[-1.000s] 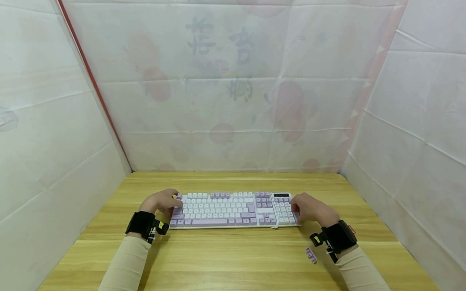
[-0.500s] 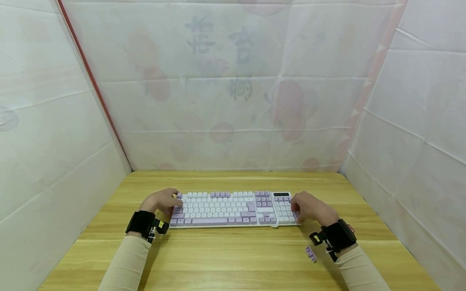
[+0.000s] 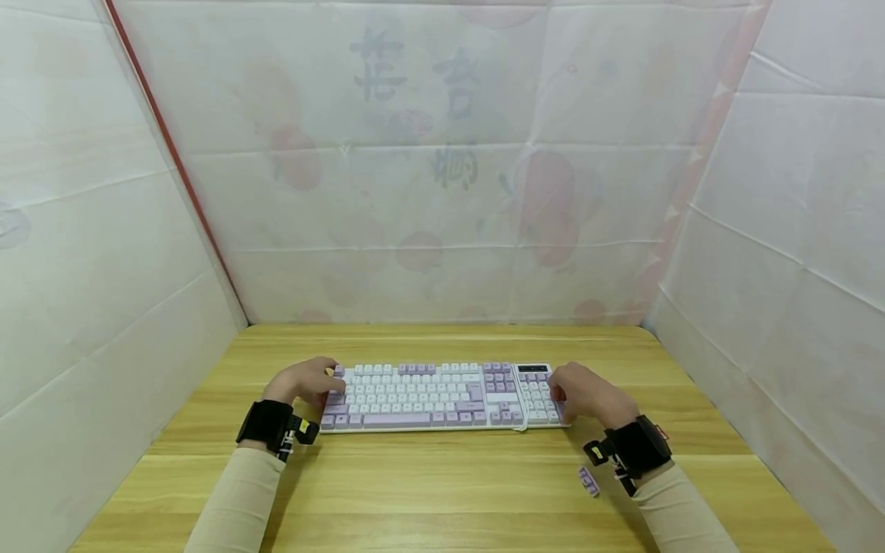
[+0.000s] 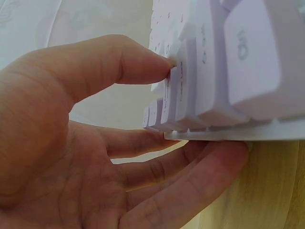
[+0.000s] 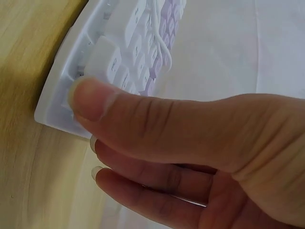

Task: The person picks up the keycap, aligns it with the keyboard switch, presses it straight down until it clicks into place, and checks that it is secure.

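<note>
A white and lilac keyboard (image 3: 415, 399) lies on the wooden table, its white cable bunched over the right-hand keys. At its left end, my left hand (image 3: 307, 382) grips the edge. The left wrist view shows the thumb (image 4: 147, 67) on the keys and the other fingers (image 4: 190, 183) against the underside. My right hand (image 3: 588, 393) holds the opposite end, thumb (image 5: 95, 98) over the edge near an uncovered key socket (image 5: 81, 71), with the other fingers lower down. Closer to me, a loose lilac keycap (image 3: 588, 481) lies beside the right wrist.
The wooden table (image 3: 415, 491) is bordered by a pale cloth wall (image 3: 442, 292) at the back and by similar walls at both sides. Black straps with small cameras sit on both wrists.
</note>
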`<state>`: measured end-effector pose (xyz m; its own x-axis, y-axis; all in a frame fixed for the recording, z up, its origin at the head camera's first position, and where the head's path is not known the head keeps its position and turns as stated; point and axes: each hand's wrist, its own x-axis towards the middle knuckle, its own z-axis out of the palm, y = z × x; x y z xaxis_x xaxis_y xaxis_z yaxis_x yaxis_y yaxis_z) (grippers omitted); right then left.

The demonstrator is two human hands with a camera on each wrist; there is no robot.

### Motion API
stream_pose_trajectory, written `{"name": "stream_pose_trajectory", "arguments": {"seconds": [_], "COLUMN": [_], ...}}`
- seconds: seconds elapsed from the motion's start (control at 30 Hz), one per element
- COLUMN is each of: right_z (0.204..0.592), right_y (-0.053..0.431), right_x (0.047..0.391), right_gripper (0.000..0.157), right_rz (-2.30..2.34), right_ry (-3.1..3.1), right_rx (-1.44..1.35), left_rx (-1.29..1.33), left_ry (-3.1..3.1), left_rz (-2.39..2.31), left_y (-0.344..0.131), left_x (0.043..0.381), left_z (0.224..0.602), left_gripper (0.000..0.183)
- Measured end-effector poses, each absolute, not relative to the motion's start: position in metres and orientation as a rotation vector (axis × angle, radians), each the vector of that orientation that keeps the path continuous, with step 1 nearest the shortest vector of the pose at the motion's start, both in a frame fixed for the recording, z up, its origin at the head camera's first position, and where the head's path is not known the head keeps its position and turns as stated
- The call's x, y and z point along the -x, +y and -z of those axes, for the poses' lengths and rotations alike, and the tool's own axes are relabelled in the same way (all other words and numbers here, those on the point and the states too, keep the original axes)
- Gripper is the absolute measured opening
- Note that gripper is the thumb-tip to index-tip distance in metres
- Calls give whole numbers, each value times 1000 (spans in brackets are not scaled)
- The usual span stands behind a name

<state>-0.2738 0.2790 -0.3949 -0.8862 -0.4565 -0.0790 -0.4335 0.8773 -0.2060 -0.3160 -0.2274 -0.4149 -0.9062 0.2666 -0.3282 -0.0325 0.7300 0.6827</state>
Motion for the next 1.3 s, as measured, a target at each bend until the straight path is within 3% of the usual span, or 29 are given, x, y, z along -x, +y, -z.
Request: {"name": "stream_pose_trajectory", "arguments": {"seconds": [1.3], "right_z": [399], "right_y": [279], "right_x": [279], "right_gripper": [28], "right_rz": [339], "right_ry": [2905], "right_rx": [622], "left_rx": [-160], "left_ry": [2537], "left_rz": [-982], "left_y": [-226], "left_x": [314], "left_z": [410], "left_gripper": [75]}}
